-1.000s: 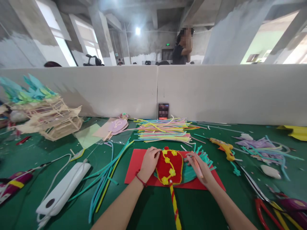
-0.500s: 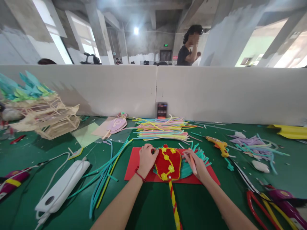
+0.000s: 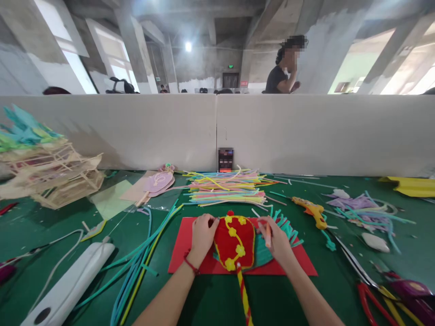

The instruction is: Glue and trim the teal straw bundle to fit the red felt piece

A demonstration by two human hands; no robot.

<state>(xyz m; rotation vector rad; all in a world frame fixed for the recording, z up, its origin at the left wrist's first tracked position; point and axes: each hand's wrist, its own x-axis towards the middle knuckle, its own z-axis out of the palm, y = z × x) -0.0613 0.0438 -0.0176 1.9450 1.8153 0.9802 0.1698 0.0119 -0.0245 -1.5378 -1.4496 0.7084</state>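
A red fan-shaped piece point(image 3: 224, 246) with yellow edging, a yellow vine and several yellow flowers lies over a bundle of teal fuzzy stems point(image 3: 263, 249). A red-and-yellow twisted handle point(image 3: 243, 292) runs from its lower end towards me. My left hand point(image 3: 203, 236) pinches the upper left edge of the fan, thumb and finger closed. My right hand point(image 3: 280, 242) rests over the teal stems at the fan's right side, wrapped round an orange pen point(image 3: 268, 235); the pen's tip is hard to make out. A red sheet point(image 3: 180, 246) lies underneath.
Behind the fan lies a pile of coloured fuzzy stems point(image 3: 224, 188). To the right are a yellow glue gun point(image 3: 311, 210) and red-and-yellow-handled scissors point(image 3: 365, 276). Loose teal stems point(image 3: 144, 262) and a white power strip point(image 3: 73, 285) lie left. A white partition point(image 3: 136, 131) borders the table.
The view has shifted, so the table things appear lower and more spread out. Both hands keep their places at the fan; the pen looks more upright. A person behind the partition appears further right.
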